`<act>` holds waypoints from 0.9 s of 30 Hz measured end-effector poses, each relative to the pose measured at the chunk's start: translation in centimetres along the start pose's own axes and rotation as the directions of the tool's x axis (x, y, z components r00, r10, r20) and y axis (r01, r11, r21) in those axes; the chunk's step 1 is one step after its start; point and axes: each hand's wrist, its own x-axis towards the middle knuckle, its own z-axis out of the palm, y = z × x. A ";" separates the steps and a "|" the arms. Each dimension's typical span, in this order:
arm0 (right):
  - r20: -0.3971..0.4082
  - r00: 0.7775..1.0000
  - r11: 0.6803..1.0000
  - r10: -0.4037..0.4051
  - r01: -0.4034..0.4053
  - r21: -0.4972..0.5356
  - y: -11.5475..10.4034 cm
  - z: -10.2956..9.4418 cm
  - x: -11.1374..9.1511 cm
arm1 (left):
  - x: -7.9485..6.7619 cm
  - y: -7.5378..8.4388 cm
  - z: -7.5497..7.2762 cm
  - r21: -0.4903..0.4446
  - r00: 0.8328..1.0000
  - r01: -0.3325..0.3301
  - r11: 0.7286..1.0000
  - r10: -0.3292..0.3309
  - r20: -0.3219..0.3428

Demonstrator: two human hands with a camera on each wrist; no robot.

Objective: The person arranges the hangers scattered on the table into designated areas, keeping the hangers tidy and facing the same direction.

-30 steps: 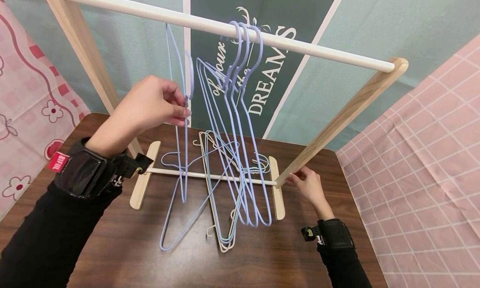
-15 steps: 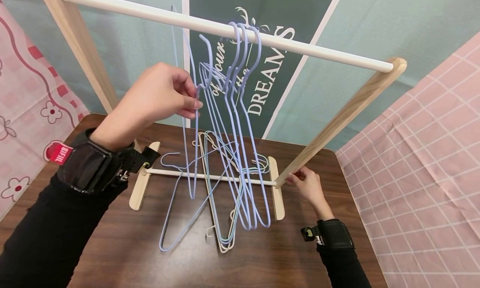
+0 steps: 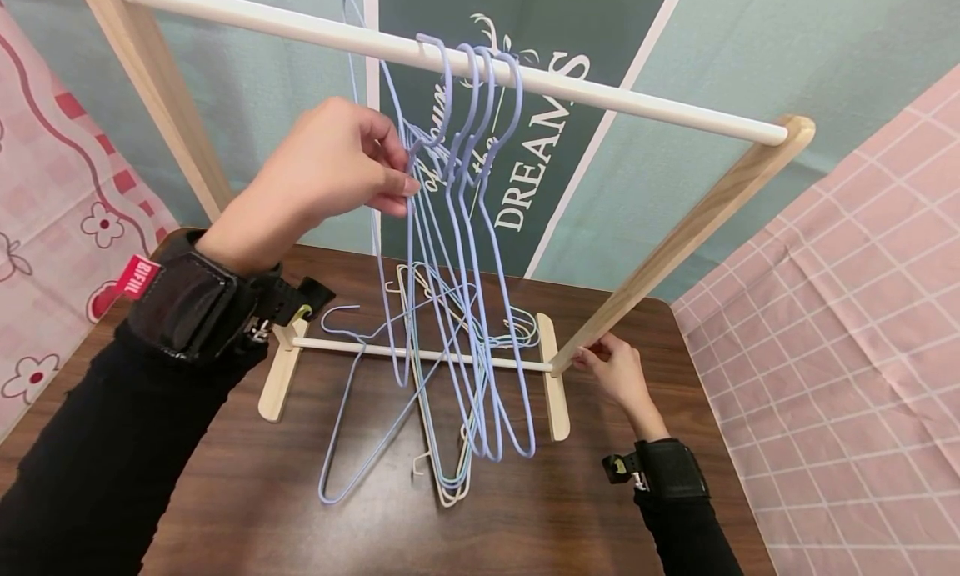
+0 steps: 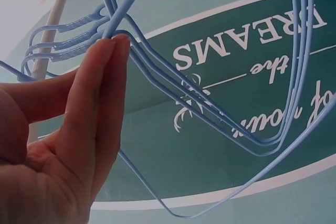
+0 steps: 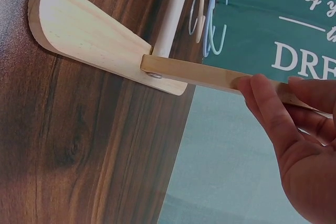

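The left forearm covers much of the rack's left post (image 3: 153,92), whose top is cut off by the upper edge in the head view, and the curled fingers of the left grip (image 3: 345,159) mask part of the neck of the blue hanger (image 3: 410,259) they hold. That hanger's hook stands at the white rail (image 3: 292,30), its tip level with the rail's upper edge; it seems to lap over it, though I cannot tell whether it bears on the rail or sits just in front. In the left wrist view the fingers block part of the same spot and the upper edge cuts the held wire off. Thumb and fingertips are brought together in a pinch on the wire just below the hook, with the hanger's body hanging down beside three blue hangers (image 3: 492,145) hooked over the rail; their wires overlap so much that single bars are hard to follow. The right grip (image 3: 617,372) pinches the right post (image 3: 678,247) low down, near its foot (image 5: 94,35), and is cut off at the right edge in the right wrist view. On the worktop (image 3: 600,518) below lie a loose blue hanger (image 3: 339,409) and, crossing it, a tangle of cream and pale green hangers (image 3: 450,484), their number unclear behind the hung ones.
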 end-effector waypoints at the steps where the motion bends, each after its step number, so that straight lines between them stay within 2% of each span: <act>1: -0.005 1.000 1.000 -0.003 0.003 -0.014 0.0 0.0 0.0 | 0.1 0.1 0.0 -0.005 1.000 0.000 1.000 0.000 -0.001; 7: -0.003 1.000 1.000 -0.004 0.004 -0.008 0.0 0.1 -0.1 | 0.4 0.3 0.3 -0.027 1.000 0.006 1.000 -0.006 0.005; 17: 0.001 1.000 1.000 -0.008 0.008 0.021 0.0 0.2 -0.1 | 1.4 0.2 0.5 -0.053 0.997 0.078 0.996 -0.077 0.011; 27: 0.004 1.000 0.999 0.005 -0.005 0.036 -0.2 0.2 -0.1 | 1.8 0.0 0.8 -0.068 0.995 0.103 0.992 -0.103 0.006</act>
